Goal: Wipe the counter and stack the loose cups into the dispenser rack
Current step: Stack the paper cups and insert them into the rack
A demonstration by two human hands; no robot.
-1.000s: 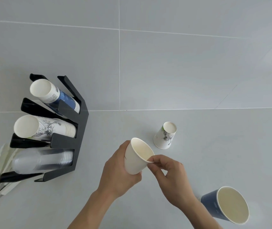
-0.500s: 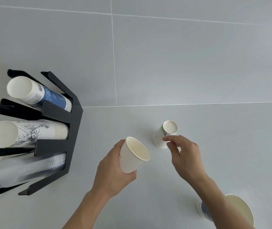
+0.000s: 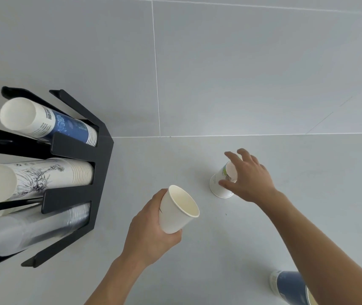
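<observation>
My left hand (image 3: 151, 230) grips a white paper cup (image 3: 176, 211), mouth tilted up and to the right, above the grey counter (image 3: 197, 260). My right hand (image 3: 246, 177) reaches over a small printed cup (image 3: 218, 186) standing upside down on the counter; thumb and fingers curve around its sides and touch it. A black dispenser rack (image 3: 76, 172) stands at the left with three lying stacks: blue-printed cups (image 3: 50, 122) on top, sketch-printed cups (image 3: 32, 179) in the middle, clear plastic cups (image 3: 32, 230) at the bottom.
A blue paper cup (image 3: 290, 285) lies at the lower right, partly hidden by my right forearm. The grey tiled wall (image 3: 219, 73) rises behind the counter. Something white shows behind the rack at the far left edge.
My right hand has let go of the white cup's rim and moved forward and right onto the small printed cup. My left hand keeps the white cup.
</observation>
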